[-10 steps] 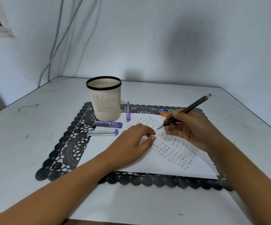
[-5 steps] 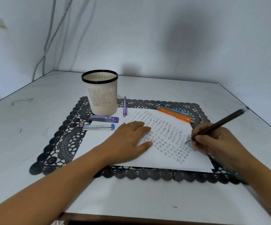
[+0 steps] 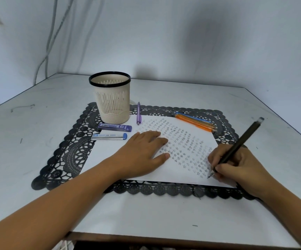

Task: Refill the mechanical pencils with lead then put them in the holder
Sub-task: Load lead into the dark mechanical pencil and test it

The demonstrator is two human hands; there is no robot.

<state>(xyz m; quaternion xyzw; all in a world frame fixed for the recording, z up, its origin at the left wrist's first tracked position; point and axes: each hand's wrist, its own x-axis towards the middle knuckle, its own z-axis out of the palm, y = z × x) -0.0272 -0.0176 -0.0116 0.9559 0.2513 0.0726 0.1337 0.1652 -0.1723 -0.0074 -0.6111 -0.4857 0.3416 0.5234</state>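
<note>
Pinching the pencil (image 3: 241, 140) near its tip at lower right, the right hand (image 3: 236, 166) grips a likely light, stiff, slick barrel (lead brittle); left hand (image 3: 142, 150) lies spread on paper (image 3: 180, 174).

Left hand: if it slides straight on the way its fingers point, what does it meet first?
Probably the orange pencil at the far right edge of the paper; until there the left hand crosses only paper. The exact line is uncertain.
</note>
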